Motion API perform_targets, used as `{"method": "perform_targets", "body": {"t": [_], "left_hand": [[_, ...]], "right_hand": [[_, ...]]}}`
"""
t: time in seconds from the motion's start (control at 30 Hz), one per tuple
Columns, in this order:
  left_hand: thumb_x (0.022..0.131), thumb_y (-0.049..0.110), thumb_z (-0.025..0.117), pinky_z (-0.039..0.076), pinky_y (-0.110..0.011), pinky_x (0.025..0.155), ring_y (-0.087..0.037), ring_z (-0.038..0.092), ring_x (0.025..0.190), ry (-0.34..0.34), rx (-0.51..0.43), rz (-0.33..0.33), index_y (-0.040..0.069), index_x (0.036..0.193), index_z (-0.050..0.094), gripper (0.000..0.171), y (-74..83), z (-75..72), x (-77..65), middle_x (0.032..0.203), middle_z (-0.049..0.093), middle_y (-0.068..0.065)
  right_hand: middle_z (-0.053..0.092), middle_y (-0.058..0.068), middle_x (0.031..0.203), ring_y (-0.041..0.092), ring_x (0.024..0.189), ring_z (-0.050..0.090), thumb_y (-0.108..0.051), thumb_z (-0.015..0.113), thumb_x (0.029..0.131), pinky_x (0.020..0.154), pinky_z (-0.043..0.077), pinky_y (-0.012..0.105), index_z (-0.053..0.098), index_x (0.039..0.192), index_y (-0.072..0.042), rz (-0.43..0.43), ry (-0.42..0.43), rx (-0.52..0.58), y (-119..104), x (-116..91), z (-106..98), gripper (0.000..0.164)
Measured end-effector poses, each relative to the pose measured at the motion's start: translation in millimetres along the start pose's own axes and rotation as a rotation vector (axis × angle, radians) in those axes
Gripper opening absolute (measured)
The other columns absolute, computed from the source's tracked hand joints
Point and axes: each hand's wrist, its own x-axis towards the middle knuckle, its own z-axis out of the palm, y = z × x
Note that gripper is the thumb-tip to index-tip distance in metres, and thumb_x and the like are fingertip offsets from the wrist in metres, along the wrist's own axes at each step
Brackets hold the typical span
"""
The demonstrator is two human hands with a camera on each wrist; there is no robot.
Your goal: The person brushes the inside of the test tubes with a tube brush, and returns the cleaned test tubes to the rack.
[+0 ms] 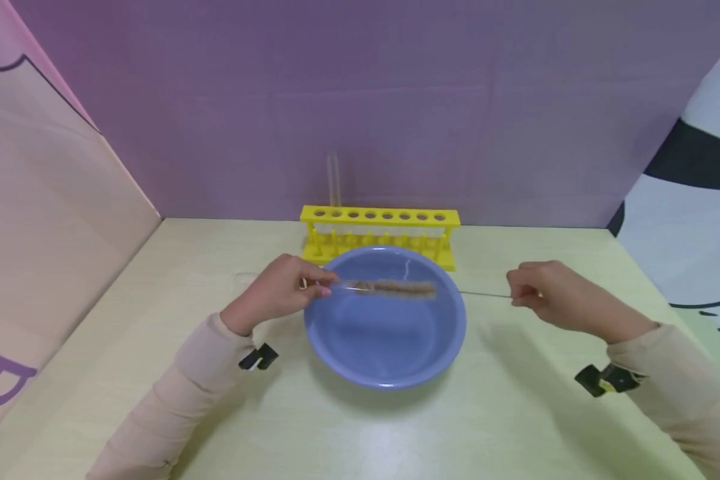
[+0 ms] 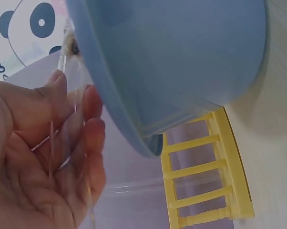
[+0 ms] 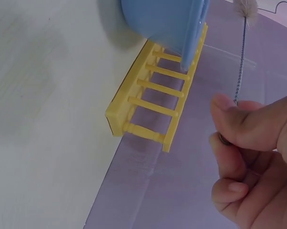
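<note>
Pale tbl (image 1: 312,433), purple bkgd (image 1: 396,100), printed panels (image 1: 48,200) L/R.

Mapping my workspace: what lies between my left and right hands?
In the head view, a test tube and a test-tube brush span from left hand to right hand, above the blue basin.

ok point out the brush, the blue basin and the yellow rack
Brush (image 1: 405,289), head view, on its bristles
Blue basin (image 1: 387,343), head view, on its bare inner floor
Yellow rack (image 1: 379,217), head view, on its top bar
</note>
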Motion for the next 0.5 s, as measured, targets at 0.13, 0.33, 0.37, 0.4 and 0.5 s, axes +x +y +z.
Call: {"method": "perform_targets", "body": {"t": [0.13,0.33,0.37,0.4,0.5], "left_hand": [[0.082,0.008,0.072,0.048,-0.026,0.063,-0.011,0.063,0.074,0.050,0.056,0.080,0.004,0.108,0.072,0.025,-2.0,4.4,0.8,0.099,0.072,-0.006],[0.081,0.007,0.073,0.042,-0.024,0.057,-0.008,0.057,0.066,0.128,0.090,0.136,0.005,0.106,0.072,0.026,-3.9,8.8,-0.9,0.092,0.073,-0.004],[0.081,0.008,0.074,0.041,-0.024,0.057,-0.008,0.057,0.066,0.139,0.093,0.141,0.005,0.106,0.072,0.026,-4.6,9.6,-1.5,0.091,0.073,-0.003],[0.080,0.007,0.074,0.040,-0.025,0.056,-0.009,0.056,0.066,0.148,0.094,0.148,0.005,0.106,0.073,0.026,-5.2,10.3,-2.1,0.090,0.073,-0.002],[0.079,0.007,0.075,0.041,-0.025,0.057,-0.011,0.058,0.069,0.167,0.099,0.170,0.005,0.105,0.073,0.026,-7.2,12.2,-3.7,0.091,0.073,-0.002]], "right_hand": [[0.039,-0.020,0.064,-0.004,0.058,0.035,0.012,0.077,0.066,0.052,0.035,0.019,0.044,0.065,-0.022,-0.026,0.013,0.042,7.0,-2.1,-1.3,0.048],[0.045,-0.024,0.067,-0.006,0.060,0.040,0.016,0.076,0.064,0.051,0.040,0.019,0.049,0.066,-0.020,-0.054,0.028,0.103,12.8,-2.4,-3.9,0.045],[0.046,-0.024,0.068,-0.006,0.061,0.041,0.016,0.076,0.064,0.051,0.040,0.019,0.050,0.066,-0.020,-0.058,0.034,0.108,13.7,-2.6,-3.9,0.045],[0.046,-0.024,0.069,-0.006,0.061,0.041,0.016,0.076,0.064,0.051,0.040,0.018,0.051,0.067,-0.020,-0.065,0.040,0.113,14.9,-2.8,-3.5,0.044],[0.047,-0.024,0.069,-0.006,0.061,0.042,0.015,0.077,0.064,0.050,0.039,0.017,0.052,0.067,-0.020,-0.087,0.060,0.133,18.6,-4.3,-2.0,0.043]]}}
